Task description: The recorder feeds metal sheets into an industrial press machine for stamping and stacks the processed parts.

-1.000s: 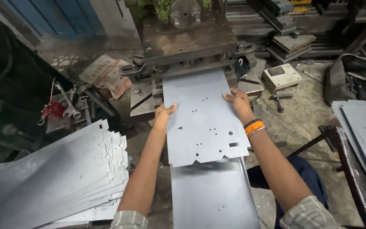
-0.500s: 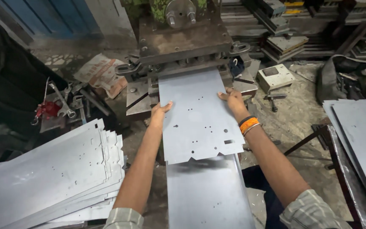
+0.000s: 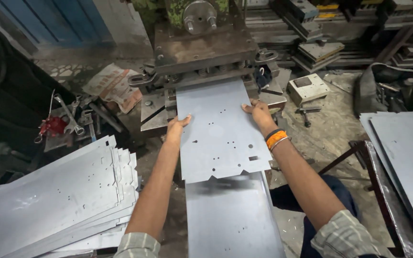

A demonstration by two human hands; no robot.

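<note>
A punched grey metal sheet [image 3: 218,131] lies flat with its far end under the die of a rusty press [image 3: 201,48]. My left hand [image 3: 175,129] grips the sheet's left edge. On the right edge rests my right hand [image 3: 259,114], an orange band on its wrist. The sheet's near end has small holes and a notched edge and overlaps a plain sheet [image 3: 230,220] on the stand below it.
A stack of punched sheets [image 3: 53,200] lies at the left. More sheets [image 3: 407,162] rest on a frame at the right. Spanners [image 3: 68,117] and a red tool lie left of the press. A small box [image 3: 308,88] and metal blocks sit behind right.
Both hands have stayed on the sheet's edges while the sheet slid a little further under the press die. The view has tilted slightly.
</note>
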